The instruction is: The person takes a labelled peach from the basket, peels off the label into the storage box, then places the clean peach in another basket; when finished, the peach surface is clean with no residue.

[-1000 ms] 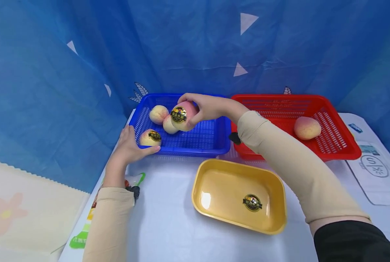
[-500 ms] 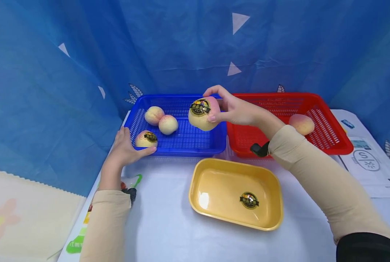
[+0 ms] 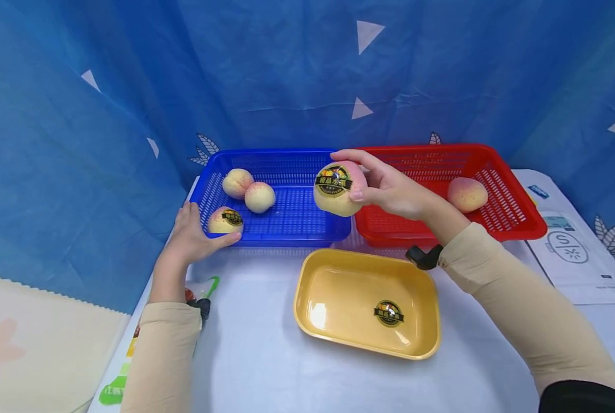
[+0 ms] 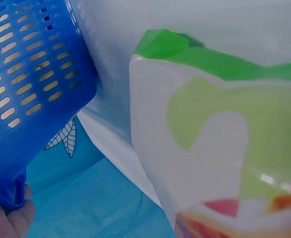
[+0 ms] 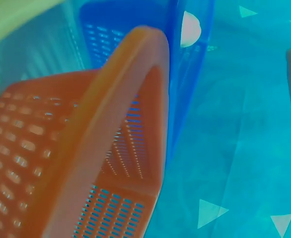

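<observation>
My right hand (image 3: 395,189) holds a pink and cream peach (image 3: 338,203) with a black and gold sticker facing me. It is held in the air where the blue basket (image 3: 297,237) and the red basket (image 3: 431,150) meet. My left hand (image 3: 184,238) grips the blue basket's left front corner; fingers curl at its rim in the left wrist view. Inside the blue basket sit two touching peaches, a blushed one (image 3: 237,182) and a paler one (image 3: 259,198), plus a stickered peach (image 3: 224,219) near the left hand. One peach (image 3: 467,195) rests in the red basket.
In front of the baskets stands a yellow tray (image 3: 333,292) with a sticker on its bottom. A printed plastic bag (image 4: 209,124) lies beside the left forearm. At right lies a white pouch (image 3: 570,252). A blue curtain (image 3: 266,74) hangs behind.
The right hand has carried the stickered peach rightward, out from over the blue basket's middle to its right end. My left hand keeps its grip on the basket corner. The view has shifted slightly.
</observation>
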`<action>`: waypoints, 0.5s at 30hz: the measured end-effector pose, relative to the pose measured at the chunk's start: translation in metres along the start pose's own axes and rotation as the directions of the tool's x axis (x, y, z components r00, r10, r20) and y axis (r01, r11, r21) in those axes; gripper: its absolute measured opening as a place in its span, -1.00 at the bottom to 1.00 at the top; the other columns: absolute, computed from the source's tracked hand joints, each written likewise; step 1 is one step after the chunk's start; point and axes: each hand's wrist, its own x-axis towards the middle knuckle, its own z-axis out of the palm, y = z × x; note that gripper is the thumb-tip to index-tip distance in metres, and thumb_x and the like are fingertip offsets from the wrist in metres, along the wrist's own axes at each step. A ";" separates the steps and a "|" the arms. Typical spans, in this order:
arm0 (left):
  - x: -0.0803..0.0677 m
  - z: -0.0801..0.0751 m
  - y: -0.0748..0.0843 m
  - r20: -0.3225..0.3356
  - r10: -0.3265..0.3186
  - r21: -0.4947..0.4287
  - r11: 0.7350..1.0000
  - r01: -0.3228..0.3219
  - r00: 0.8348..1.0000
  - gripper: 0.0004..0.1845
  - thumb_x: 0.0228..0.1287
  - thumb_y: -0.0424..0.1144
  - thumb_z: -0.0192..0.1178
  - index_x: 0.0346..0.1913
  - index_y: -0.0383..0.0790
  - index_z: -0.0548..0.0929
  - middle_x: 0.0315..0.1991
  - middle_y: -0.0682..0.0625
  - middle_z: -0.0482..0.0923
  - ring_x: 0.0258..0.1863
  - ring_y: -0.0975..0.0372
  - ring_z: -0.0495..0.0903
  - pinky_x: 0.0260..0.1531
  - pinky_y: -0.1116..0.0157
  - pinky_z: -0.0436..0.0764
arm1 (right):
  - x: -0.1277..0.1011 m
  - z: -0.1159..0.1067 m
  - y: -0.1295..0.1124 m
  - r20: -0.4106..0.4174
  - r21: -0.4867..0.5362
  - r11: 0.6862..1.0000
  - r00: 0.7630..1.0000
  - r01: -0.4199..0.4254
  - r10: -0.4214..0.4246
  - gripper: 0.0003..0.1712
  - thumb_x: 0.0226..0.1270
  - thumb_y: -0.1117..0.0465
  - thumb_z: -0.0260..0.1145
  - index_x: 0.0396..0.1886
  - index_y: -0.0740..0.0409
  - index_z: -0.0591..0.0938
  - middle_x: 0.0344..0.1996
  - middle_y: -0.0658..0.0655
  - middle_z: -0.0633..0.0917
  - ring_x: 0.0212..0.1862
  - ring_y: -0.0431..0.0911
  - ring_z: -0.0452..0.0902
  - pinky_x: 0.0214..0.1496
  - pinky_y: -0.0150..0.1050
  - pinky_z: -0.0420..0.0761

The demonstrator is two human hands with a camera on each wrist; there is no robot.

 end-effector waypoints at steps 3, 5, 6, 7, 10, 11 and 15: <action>0.001 0.000 -0.001 0.003 0.000 0.003 1.000 0.000 1.000 0.53 -0.03 0.55 0.22 0.50 -0.42 -0.53 0.53 -0.36 -0.68 0.53 -0.27 -0.54 0.46 -0.31 -0.21 | -0.008 0.002 0.000 0.003 0.019 1.000 1.000 0.022 -0.022 -0.28 0.50 0.23 0.12 0.56 -0.11 0.12 0.30 0.22 0.41 0.22 0.01 0.53 0.07 -0.21 0.71; 0.001 0.001 -0.002 0.002 0.000 0.006 1.000 0.000 1.000 0.54 -0.04 0.56 0.21 0.50 -0.42 -0.53 0.53 -0.36 -0.68 0.53 -0.28 -0.53 0.46 -0.32 -0.21 | -0.012 0.004 0.000 0.006 0.047 0.998 1.000 0.029 -0.029 -0.29 0.50 0.24 0.05 0.57 -0.11 0.09 0.34 0.23 0.36 0.27 0.00 0.48 0.11 -0.22 0.69; 0.002 0.001 -0.002 0.002 0.000 0.006 1.000 0.000 1.000 0.54 -0.05 0.56 0.21 0.50 -0.42 -0.53 0.53 -0.36 -0.68 0.53 -0.28 -0.53 0.46 -0.32 -0.21 | -0.014 0.005 0.000 0.004 0.060 0.998 1.000 0.028 -0.028 -0.29 0.49 0.24 0.02 0.57 -0.11 0.09 0.35 0.23 0.34 0.28 0.00 0.47 0.12 -0.22 0.68; 0.002 0.001 -0.003 0.001 -0.001 0.005 1.000 0.001 1.000 0.55 -0.05 0.57 0.21 0.50 -0.42 -0.53 0.53 -0.36 -0.68 0.53 -0.28 -0.53 0.46 -0.32 -0.21 | -0.016 0.006 0.000 0.001 0.070 0.997 1.000 0.025 -0.025 -0.30 0.48 0.24 0.00 0.57 -0.11 0.09 0.36 0.22 0.33 0.28 -0.01 0.46 0.13 -0.23 0.68; 0.002 0.001 -0.003 -0.001 -0.002 0.001 1.000 0.002 1.000 0.56 -0.07 0.57 0.21 0.50 -0.41 -0.53 0.53 -0.36 -0.67 0.53 -0.28 -0.53 0.45 -0.33 -0.20 | -0.022 0.009 0.000 -0.023 0.081 0.996 0.999 0.024 -0.022 -0.31 0.44 0.27 -0.01 0.53 -0.09 0.13 0.35 0.20 0.34 0.27 -0.01 0.46 0.11 -0.23 0.69; 0.002 0.001 -0.003 -0.001 -0.001 0.000 1.000 0.001 1.000 0.56 -0.07 0.58 0.21 0.50 -0.41 -0.53 0.53 -0.36 -0.67 0.53 -0.28 -0.52 0.45 -0.33 -0.20 | -0.024 0.009 0.000 -0.030 0.085 0.996 0.999 0.026 -0.024 -0.33 0.43 0.27 -0.02 0.51 -0.08 0.15 0.34 0.19 0.35 0.26 -0.01 0.47 0.09 -0.23 0.69; 0.002 0.000 -0.002 0.004 -0.002 -0.007 1.000 0.002 1.000 0.56 -0.07 0.57 0.22 0.50 -0.41 -0.53 0.53 -0.36 -0.68 0.53 -0.28 -0.54 0.45 -0.33 -0.19 | -0.031 0.012 -0.001 -0.037 0.085 0.996 0.999 0.033 -0.030 -0.33 0.39 0.31 0.04 0.46 -0.06 0.17 0.29 0.16 0.39 0.22 -0.03 0.50 0.05 -0.24 0.71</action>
